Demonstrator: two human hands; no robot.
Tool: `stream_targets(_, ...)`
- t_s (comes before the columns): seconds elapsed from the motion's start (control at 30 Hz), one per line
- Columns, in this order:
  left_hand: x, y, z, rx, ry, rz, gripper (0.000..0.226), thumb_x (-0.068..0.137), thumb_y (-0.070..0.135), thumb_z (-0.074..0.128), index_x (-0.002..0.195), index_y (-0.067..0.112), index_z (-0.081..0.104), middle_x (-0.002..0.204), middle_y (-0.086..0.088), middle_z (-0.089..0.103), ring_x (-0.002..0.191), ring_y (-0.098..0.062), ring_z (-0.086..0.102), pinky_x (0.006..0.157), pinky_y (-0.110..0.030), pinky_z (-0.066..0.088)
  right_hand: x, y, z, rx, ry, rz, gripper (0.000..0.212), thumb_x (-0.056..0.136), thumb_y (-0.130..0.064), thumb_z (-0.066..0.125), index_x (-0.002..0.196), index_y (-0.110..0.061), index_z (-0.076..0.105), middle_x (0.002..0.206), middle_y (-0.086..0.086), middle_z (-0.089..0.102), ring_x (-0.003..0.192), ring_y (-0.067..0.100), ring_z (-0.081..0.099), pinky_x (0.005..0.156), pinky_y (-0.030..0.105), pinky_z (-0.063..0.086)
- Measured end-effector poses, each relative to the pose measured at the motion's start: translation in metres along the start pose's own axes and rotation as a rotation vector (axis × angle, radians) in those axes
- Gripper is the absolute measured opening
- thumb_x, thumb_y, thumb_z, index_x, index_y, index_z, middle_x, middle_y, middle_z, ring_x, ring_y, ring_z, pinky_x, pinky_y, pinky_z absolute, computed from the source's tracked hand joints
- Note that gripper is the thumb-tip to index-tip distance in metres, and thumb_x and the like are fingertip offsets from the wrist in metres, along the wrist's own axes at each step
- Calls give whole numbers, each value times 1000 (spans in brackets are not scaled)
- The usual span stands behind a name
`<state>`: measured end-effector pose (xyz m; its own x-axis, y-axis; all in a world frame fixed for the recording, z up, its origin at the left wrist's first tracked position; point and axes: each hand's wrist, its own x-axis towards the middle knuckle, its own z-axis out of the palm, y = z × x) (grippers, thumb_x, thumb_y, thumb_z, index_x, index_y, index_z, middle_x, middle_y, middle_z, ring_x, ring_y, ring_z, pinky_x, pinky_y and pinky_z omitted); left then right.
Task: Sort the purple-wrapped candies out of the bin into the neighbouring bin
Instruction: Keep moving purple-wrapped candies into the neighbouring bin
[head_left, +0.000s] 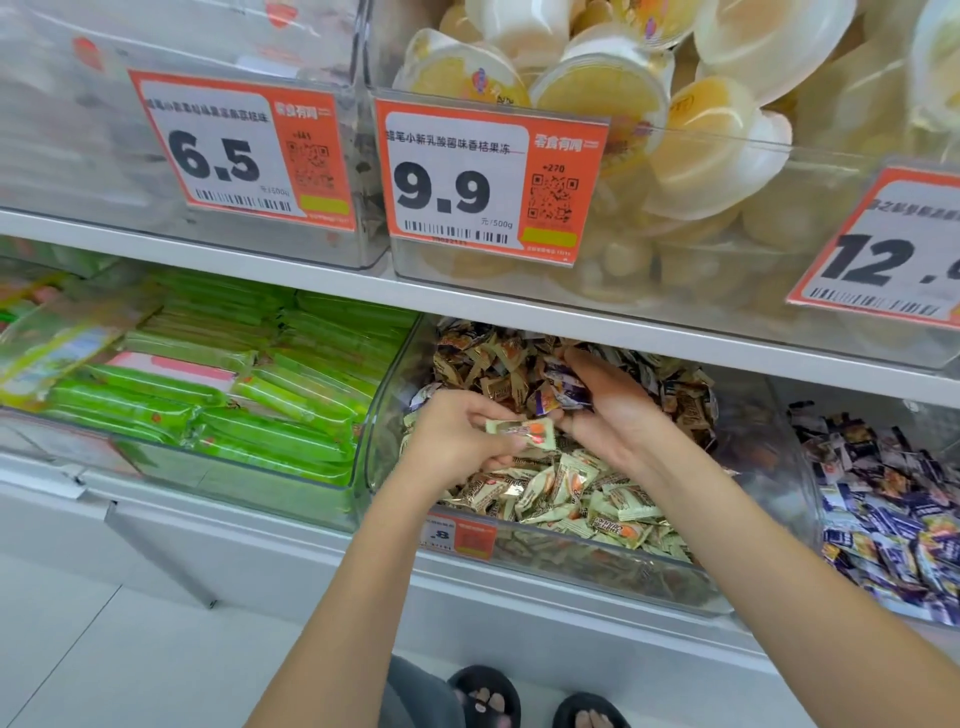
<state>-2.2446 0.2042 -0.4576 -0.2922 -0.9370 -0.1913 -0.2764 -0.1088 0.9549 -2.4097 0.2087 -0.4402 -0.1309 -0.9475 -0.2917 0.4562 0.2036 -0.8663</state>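
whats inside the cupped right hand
A few purple-wrapped candies lie in the cupped right hand; its fingers cover any candies deeper in the palm.

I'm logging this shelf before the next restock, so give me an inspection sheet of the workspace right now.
Surface: lower shelf holds the clear middle bin and the right-hand bin.
Job's things: purple-wrapped candies lie in the cupped right hand; the right-hand bin already holds mostly purple ones.
Clutter: cream and brown candies fill the middle bin; a cream candy sits in the left hand's fingers.
Grippers: left hand pinches that cream candy; right hand is palm up over the middle bin.
Cables: nothing seen.
Surroundings: green packets to the left, jelly cups above, price tag reading 9.9.
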Motion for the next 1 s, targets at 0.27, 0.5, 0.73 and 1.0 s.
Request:
stream_targets(0.27,3,-6,-6,446,203,136,46,75,16,77,119,17,63,118,-3,64,99,-14,58,81,-24,45,-79,-18,-53,-602,365,-473,14,96,-32,51,89,-32,63,81,-10,68,73,6,60,68,23,47)
stream_targets(0.5,-8,-4,9,787,222,239,35,76,24,70,110,34,66,111,-2,67,103,-26,57,85,-37,47,-145,-27,-143,-1134,597,-620,11,97,-25,49,102,-30,58,100,-12,59,85,12,55,64,21,40)
stream_targets(0.73,-10,-2,5,782,206,202,18,82,21,69,93,35,70,116,0,66,68,-21,60,74,-35,53,-146,-32,-128,-1549,509,-628,20,90,-32,54,103,-27,68,126,0,60,120,30,49,99,35,28)
stream_targets(1.0,-4,-6,-11,751,209,159,14,83,23,68,93,33,67,104,2,69,42,-5,55,55,-26,52,-21,-12,-15,-1523,-108,-402,29,90,-23,63,119,-20,61,115,-4,64,99,10,60,85,22,48)
